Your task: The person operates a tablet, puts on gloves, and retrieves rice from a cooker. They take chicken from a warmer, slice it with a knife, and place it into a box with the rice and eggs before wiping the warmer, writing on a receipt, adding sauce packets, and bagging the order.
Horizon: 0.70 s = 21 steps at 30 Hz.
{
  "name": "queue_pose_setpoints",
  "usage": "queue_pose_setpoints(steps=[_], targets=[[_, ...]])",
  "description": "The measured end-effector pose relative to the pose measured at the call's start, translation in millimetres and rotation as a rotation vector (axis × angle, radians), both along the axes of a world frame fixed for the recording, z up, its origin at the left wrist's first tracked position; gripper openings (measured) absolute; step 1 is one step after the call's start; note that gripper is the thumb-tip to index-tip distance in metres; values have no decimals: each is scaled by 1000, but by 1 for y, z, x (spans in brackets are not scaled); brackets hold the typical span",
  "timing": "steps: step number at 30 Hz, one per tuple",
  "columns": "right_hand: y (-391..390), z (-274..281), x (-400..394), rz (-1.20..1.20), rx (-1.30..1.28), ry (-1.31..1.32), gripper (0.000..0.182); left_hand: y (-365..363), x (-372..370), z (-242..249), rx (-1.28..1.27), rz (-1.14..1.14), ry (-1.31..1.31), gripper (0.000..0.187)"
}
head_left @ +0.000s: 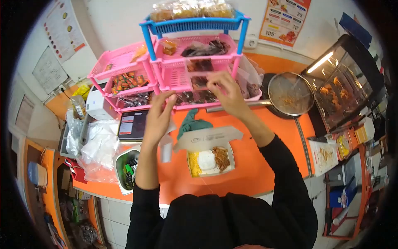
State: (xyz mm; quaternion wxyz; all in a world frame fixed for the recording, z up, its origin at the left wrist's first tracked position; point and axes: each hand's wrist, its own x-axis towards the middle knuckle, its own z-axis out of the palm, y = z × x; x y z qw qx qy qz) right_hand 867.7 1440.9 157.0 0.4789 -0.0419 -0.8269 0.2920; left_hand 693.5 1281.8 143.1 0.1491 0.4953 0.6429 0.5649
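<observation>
- Left hand (159,114): open, near the pink rack (173,78).
- Right hand (227,92): fingers curled at dark sachets (200,83); grip cannot be told.
- Meal box (232,158): open on orange counter (261,166), presumably for easy reach.

Toward the right I can see a round, long-handled metal pan (291,94) beside a black-framed, glass-fronted, lit warming cabinet (352,79). An orange-and-white paper menu poster (284,20) hangs upper right; left of centre lies a dark rectangular tablet (139,128).

Tablet (132,125) text too small; box lid (209,137) print blurred.
</observation>
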Motion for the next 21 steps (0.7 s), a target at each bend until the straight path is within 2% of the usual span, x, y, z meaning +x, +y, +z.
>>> queue_pose_setpoints(steps=[3, 4, 5, 7, 10, 14, 15, 16, 18, 19, 20, 21], targets=[[0, -14, -1, -34, 101, 65, 7, 45, -5, 9, -114, -180, -385, 47], [-1, -16, -1, -26, 87, 21, 6, 61, -5, 1, -34, -174, -501, 45], [0, -17, -1, -20, 72, -26, 6, 67, -2, 7, -60, -146, -526, 38], [6, -16, -1, 28, 79, -64, 7, 83, -7, -4, 87, -176, -531, 27], [10, -1, 1, -21, 234, -177, 12, 86, -6, -4, 73, -111, -525, 20], [-11, 24, -8, -76, 245, -93, 12, 101, -21, -32, 173, -119, -354, 21], [-28, 30, -12, -45, 171, -118, 11, 97, -19, -30, 266, -57, -201, 19], [-47, 34, -14, -14, 92, -156, 10, 101, -26, -34, 258, -152, -219, 16], [-76, 32, -21, 153, 95, -353, 6, 113, -35, -41, 211, -43, -103, 15], [-92, 26, -24, 308, 71, -527, 4, 117, -36, -45, 223, 20, 17, 20], [-108, 20, -26, 451, 60, -692, 6, 109, -29, -39, 168, 101, -1, 24], [-123, 8, -28, 612, 209, -801, 7, 82, -16, -13, -91, 121, -64, 29]])
